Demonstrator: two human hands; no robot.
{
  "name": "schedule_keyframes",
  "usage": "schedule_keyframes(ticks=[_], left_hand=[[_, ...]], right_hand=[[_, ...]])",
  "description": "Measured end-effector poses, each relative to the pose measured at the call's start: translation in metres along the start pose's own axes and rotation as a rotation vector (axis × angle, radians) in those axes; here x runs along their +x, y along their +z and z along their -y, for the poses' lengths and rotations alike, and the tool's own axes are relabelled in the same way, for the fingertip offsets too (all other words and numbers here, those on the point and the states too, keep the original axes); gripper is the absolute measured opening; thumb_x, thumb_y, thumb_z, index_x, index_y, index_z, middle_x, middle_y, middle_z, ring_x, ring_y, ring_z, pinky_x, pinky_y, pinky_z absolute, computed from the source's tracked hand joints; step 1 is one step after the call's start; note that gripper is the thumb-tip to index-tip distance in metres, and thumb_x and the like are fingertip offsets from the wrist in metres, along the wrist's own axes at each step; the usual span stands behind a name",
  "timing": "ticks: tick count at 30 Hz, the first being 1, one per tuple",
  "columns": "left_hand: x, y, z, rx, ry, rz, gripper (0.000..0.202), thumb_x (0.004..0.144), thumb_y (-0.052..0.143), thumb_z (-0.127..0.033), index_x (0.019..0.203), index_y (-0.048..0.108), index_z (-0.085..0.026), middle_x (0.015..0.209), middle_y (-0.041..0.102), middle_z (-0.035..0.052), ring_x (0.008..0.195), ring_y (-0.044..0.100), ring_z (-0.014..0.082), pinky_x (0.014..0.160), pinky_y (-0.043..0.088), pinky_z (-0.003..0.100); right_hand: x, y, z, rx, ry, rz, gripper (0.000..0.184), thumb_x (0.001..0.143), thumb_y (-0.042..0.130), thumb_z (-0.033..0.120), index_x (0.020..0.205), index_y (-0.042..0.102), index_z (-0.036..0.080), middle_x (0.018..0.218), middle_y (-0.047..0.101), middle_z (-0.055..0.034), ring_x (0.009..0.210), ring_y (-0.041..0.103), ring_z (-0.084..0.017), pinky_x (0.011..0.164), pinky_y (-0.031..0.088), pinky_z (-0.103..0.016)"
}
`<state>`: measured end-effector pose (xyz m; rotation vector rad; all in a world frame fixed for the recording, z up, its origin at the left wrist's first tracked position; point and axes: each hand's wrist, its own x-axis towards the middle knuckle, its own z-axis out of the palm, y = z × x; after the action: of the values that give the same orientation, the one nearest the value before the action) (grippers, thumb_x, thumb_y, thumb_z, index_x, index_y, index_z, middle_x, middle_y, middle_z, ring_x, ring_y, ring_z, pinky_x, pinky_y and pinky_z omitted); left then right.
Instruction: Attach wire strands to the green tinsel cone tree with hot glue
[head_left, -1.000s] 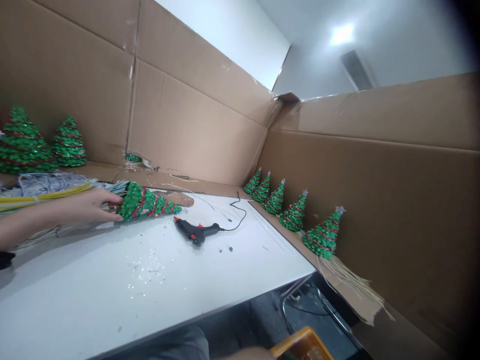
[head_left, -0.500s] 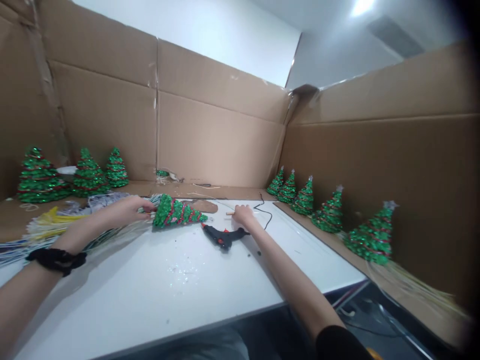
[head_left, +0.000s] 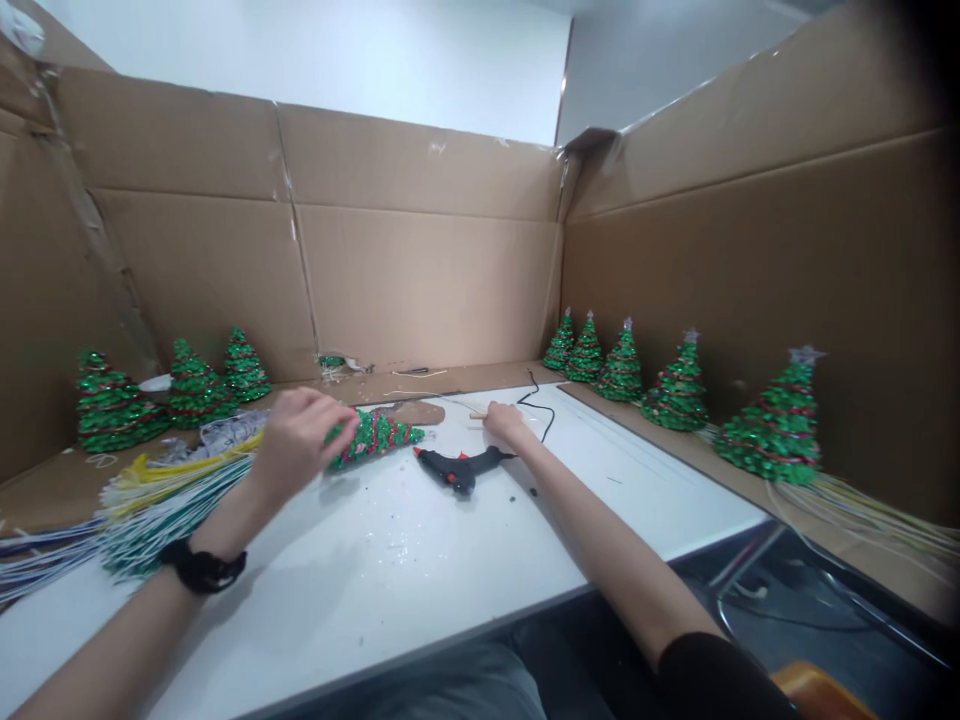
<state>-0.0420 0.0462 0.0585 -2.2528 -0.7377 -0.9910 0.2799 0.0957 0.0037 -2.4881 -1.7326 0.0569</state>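
A green tinsel Christmas tree with red trim lies on its side on the white table, its tip pointing right. My left hand, slightly blurred, is raised in front of the tree's base and hides part of it; its fingers are loosely bent and apart, with nothing visible in them. My right hand is closed on a thin wooden stick that points left. Between the tree's tip and my right forearm lies a black glue gun with an orange nozzle.
Bundles of white, yellow and green wire strands lie at the left. More tinsel trees stand there, and star-topped ones line the right side. Cardboard walls enclose the table. A black cord runs behind my right hand.
My left hand has come off the tree's base and lifted towards me. The tree still lies on its side, and my right hand keeps the stick. The camera view has shifted.
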Motion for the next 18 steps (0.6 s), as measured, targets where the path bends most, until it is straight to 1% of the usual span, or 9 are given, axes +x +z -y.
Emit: schedule_keyframes(ticks=[1,3,5,6,10,12,15,18], left_hand=[[0.0,0.007,-0.012,-0.051,0.081,0.004,0.018,0.087,0.051,-0.026,0.075,0.064,-0.022,0.072,0.068,0.0015,0.079,0.053,0.0209,0.075,0.036,0.034],[-0.004,0.02,-0.031,-0.102,0.187,-0.002,0.017,0.087,0.052,-0.021,0.074,0.062,-0.022,0.07,0.066,0.0007,0.078,0.053,0.0198,0.074,0.037,0.032],[-0.009,0.03,-0.042,-0.132,0.225,-0.004,0.019,0.088,0.049,-0.019,0.074,0.061,-0.02,0.07,0.065,0.0009,0.076,0.052,0.0184,0.073,0.036,0.031],[-0.012,0.034,-0.045,-0.141,0.236,0.015,0.019,0.089,0.048,-0.019,0.074,0.061,-0.019,0.07,0.064,0.001,0.076,0.052,0.0179,0.073,0.036,0.031],[-0.018,0.039,-0.044,-0.165,0.194,0.066,0.018,0.09,0.047,-0.02,0.076,0.058,-0.017,0.072,0.062,0.0015,0.075,0.049,0.0175,0.072,0.035,0.031],[-0.018,0.038,-0.043,-0.181,0.155,0.082,0.018,0.091,0.045,-0.021,0.077,0.057,-0.017,0.073,0.062,0.0022,0.075,0.049,0.0179,0.071,0.034,0.031],[-0.018,0.037,-0.045,-0.201,0.116,0.136,0.023,0.092,0.04,-0.021,0.076,0.055,-0.017,0.074,0.061,0.0035,0.075,0.048,0.0188,0.07,0.034,0.031],[-0.019,0.04,-0.048,-0.195,0.061,0.215,0.029,0.094,0.032,-0.021,0.076,0.055,-0.017,0.072,0.058,0.0042,0.072,0.047,0.0188,0.069,0.035,0.031]], right_hand=[[0.001,0.0,-0.002,0.002,-0.005,0.003,0.035,0.086,0.044,0.012,0.119,0.056,0.007,0.114,0.061,-0.0213,0.111,0.056,-0.025,0.083,0.043,-0.028],[0.002,-0.001,-0.005,0.005,-0.008,0.002,0.033,0.086,0.045,0.011,0.115,0.059,0.008,0.113,0.063,-0.0201,0.109,0.057,-0.024,0.082,0.043,-0.027],[0.004,-0.001,-0.008,0.01,-0.003,-0.012,0.033,0.087,0.042,0.012,0.114,0.06,0.009,0.112,0.063,-0.0196,0.109,0.057,-0.024,0.081,0.043,-0.028],[0.005,0.0,-0.008,0.014,-0.001,-0.019,0.033,0.088,0.041,0.013,0.114,0.06,0.009,0.112,0.063,-0.0194,0.109,0.057,-0.025,0.081,0.044,-0.028],[0.006,0.004,-0.007,0.024,-0.026,-0.035,0.034,0.089,0.044,0.024,0.115,0.059,0.008,0.112,0.063,-0.0203,0.11,0.055,-0.027,0.083,0.043,-0.031],[0.006,0.006,-0.006,0.027,-0.04,-0.033,0.034,0.087,0.047,0.022,0.115,0.059,0.007,0.114,0.062,-0.0215,0.112,0.053,-0.028,0.085,0.042,-0.032],[0.006,0.008,-0.004,0.04,-0.054,-0.019,0.031,0.084,0.048,0.014,0.111,0.062,0.005,0.112,0.062,-0.0227,0.114,0.052,-0.03,0.084,0.042,-0.032],[0.007,0.006,-0.005,0.076,-0.071,-0.008,0.027,0.083,0.05,0.014,0.104,0.065,0.006,0.106,0.065,-0.0217,0.108,0.056,-0.029,0.078,0.042,-0.03]])
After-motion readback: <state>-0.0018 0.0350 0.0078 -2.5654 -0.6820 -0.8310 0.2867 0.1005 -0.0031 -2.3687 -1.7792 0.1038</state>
